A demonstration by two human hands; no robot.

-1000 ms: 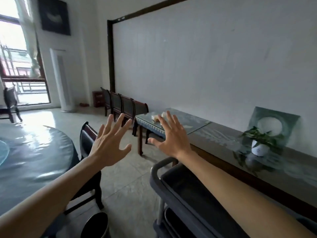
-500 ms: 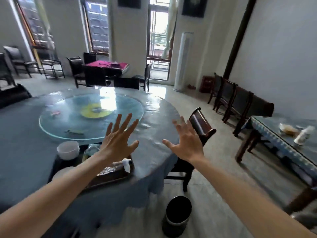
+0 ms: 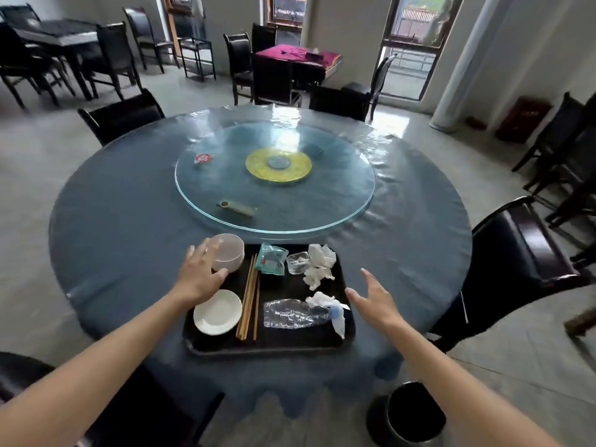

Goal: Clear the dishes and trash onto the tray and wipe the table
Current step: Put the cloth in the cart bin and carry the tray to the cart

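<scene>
A black tray (image 3: 280, 345) lies at the near edge of the round blue table (image 3: 122, 221). On it are a white bowl (image 3: 229, 251), a white saucer (image 3: 218, 312), chopsticks (image 3: 250, 295), a crushed clear bottle (image 3: 295, 313), crumpled tissues (image 3: 319, 264), a green wrapper (image 3: 272, 259) and a small clear cup (image 3: 297, 262). My left hand (image 3: 199, 275) hovers open over the tray's left edge, fingers beside the bowl. My right hand (image 3: 374, 300) is open just right of the tray. On the glass turntable (image 3: 338, 201) lie a red-white packet (image 3: 203, 158) and a green wrapper (image 3: 238, 208).
Dark chairs ring the table, one at the right (image 3: 516, 253) and one at the far left (image 3: 122, 116). A black bin (image 3: 408, 414) stands on the floor at my lower right. Further tables and chairs fill the back of the room.
My view has swung left from the side wall and cart to face the round table. Both hands have dropped from raised and spread to either side of the tray.
</scene>
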